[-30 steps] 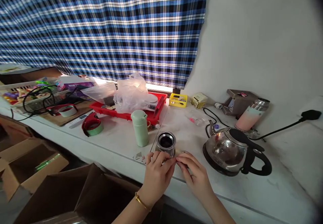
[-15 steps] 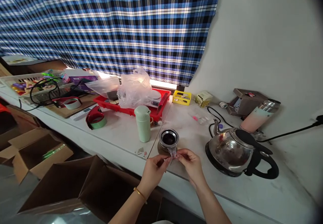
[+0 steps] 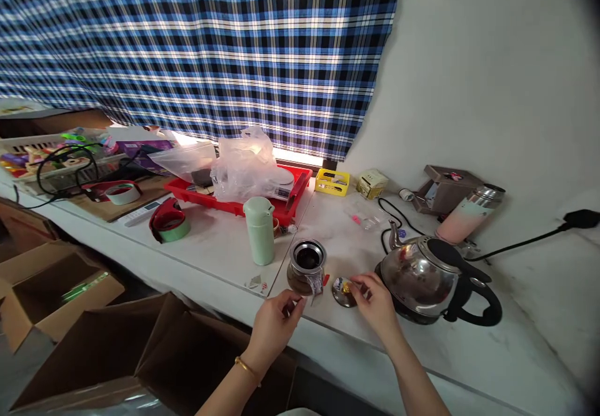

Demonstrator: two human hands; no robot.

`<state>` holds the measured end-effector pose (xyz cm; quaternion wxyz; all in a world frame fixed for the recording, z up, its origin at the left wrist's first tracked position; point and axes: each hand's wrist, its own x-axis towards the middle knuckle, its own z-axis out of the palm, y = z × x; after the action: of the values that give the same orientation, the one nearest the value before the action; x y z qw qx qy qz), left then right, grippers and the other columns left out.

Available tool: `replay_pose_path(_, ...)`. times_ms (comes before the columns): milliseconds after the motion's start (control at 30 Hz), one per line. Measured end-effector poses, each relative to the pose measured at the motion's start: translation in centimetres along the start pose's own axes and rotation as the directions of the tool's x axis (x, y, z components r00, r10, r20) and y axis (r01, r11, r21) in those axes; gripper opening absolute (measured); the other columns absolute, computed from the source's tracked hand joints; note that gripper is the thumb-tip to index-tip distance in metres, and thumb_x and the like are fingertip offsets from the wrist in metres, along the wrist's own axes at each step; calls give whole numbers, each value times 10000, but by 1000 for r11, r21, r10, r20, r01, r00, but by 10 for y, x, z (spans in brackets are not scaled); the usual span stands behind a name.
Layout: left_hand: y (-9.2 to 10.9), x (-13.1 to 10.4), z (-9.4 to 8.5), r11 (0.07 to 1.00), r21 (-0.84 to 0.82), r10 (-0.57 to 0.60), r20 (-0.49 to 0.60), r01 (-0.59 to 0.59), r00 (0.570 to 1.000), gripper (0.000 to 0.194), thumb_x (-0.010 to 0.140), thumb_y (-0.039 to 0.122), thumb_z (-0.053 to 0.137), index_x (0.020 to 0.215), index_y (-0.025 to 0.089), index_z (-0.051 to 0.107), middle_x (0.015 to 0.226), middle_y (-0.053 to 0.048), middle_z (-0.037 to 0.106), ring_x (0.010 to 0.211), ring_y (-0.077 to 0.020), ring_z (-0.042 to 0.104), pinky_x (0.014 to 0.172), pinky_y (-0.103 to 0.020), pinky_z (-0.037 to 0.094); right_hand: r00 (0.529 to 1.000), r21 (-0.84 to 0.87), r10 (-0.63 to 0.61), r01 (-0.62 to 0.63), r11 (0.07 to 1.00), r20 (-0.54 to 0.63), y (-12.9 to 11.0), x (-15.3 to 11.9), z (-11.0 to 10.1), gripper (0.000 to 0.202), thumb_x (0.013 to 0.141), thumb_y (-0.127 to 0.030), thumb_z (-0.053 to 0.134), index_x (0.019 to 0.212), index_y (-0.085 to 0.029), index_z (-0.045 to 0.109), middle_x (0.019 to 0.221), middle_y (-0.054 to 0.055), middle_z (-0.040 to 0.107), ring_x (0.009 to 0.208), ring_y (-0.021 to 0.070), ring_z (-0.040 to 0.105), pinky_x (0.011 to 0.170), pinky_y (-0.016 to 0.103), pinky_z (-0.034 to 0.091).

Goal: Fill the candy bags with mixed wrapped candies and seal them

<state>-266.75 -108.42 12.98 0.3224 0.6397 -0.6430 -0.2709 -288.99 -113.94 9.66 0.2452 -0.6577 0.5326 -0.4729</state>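
Observation:
A small glass teapot point(image 3: 300, 282) with a steel strainer rim point(image 3: 296, 255) stands near the counter's front edge, its clear handle facing me. My left hand point(image 3: 276, 321) is closed in a pinch just below that handle; what lies between the fingertips is too small to make out. To the right of the pot, a round steel lid point(image 3: 344, 300) lies on the counter. Over its right side, my right hand point(image 3: 375, 303) has its fingertips closed at a small gold-coloured piece point(image 3: 346, 287) on the lid. A little red tab point(image 3: 326, 279) shows beside the pot.
On the right is a steel electric kettle point(image 3: 422, 278). Behind the pot stand a pale green flask point(image 3: 260, 232) and a red tray point(image 3: 220, 204) with plastic bags. A pink tumbler point(image 3: 462, 219) and yellow basket point(image 3: 332, 182) are farther back. Open cardboard boxes point(image 3: 94, 347) sit below left.
My right hand has moved right, from the teapot handle to the lid, which now shows. My left hand stays close to the handle, slightly lower left. The view has shifted a little.

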Motion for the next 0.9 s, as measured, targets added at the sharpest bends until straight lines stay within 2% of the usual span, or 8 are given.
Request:
replay_pose_path(67, -3, -5, -2, 999, 32, 8, 18, -9, 1000, 294, 841, 426, 474, 784, 185, 633, 568, 13, 564, 485, -120, 468, 511, -233, 337, 999, -65, -42, 44, 997, 21, 7, -1, 2, 265, 774, -415, 596, 825, -166, 674, 828, 85, 600, 613, 171, 546, 600, 317, 484)
replay_pose_path(133, -6, -11, -6, 998, 66, 9, 36, -11, 999, 278, 853, 407, 459, 797, 194, 630, 592, 12, 580, 491, -121, 466, 521, -232, 344, 994, -69, -60, 67, 995, 96, 8, -2, 5, 226, 781, -377, 598, 847, -173, 670, 850, 85, 600, 629, 172, 559, 613, 314, 492)
replay_pose_path(233, -16, -25, -16, 995, 95, -14, 44, 10, 999, 275, 864, 400, 440, 816, 203, 626, 600, 11, 585, 516, -131, 486, 525, -226, 356, 990, -38, -83, 87, 995, 112, -1, 0, 3, 181, 806, -332, 575, 837, -177, 664, 837, 78, 604, 640, 168, 564, 610, 304, 491)
replay_pose_path(367, -40, -50, -35, 987, 134, -94, 31, 89, 995, 315, 865, 439, 425, 815, 204, 629, 599, 5, 585, 539, -145, 504, 522, -227, 372, 987, 20, -130, 133, 991, -90, -43, 21, -9, 213, 804, -355, 595, 896, -174, 659, 869, 73, 605, 677, 157, 554, 624, 286, 480)
replay_pose_path(467, -59, -66, -46, 981, 124, -152, 26, 148, 988, 370, 865, 488, 402, 827, 204, 637, 614, -1, 601, 542, -153, 509, 520, -237, 384, 969, 76, -207, 218, 973, -133, -83, 47, -1, 221, 794, -355, 614, 904, -171, 663, 823, 44, 585, 641, 133, 523, 610, 267, 459)
replay_pose_path(567, -72, -77, -55, 976, 89, -202, 30, 199, 979, 412, 851, 532, 397, 828, 200, 639, 636, -7, 620, 555, -156, 524, 524, -238, 398, 962, 109, -267, 271, 956, -50, -108, 65, 20, 186, 785, -322, 624, 864, -160, 674, 768, 24, 558, 594, 115, 497, 571, 251, 439)
replay_pose_path(733, -87, -86, -62, 971, 57, -231, 4, 230, 973, 435, 834, 562, 405, 833, 204, 651, 658, -11, 636, 561, -154, 533, 527, -232, 409, 948, -23, -254, 263, 965, 190, -115, 71, 40, 144, 766, -275, 638, 833, -161, 696, 738, 14, 533, 544, 102, 478, 534, 244, 420)
replay_pose_path(900, -109, -95, -70, 970, 29, -243, 26, 242, 970, 402, 835, 540, 422, 819, 209, 650, 678, -5, 649, 575, -147, 552, 546, -222, 422, 950, -117, -220, 250, 961, 222, -119, 69, 43, 167, 782, -280, 610, 853, -158, 698, 726, 20, 533, 556, 116, 485, 536, 255, 409)
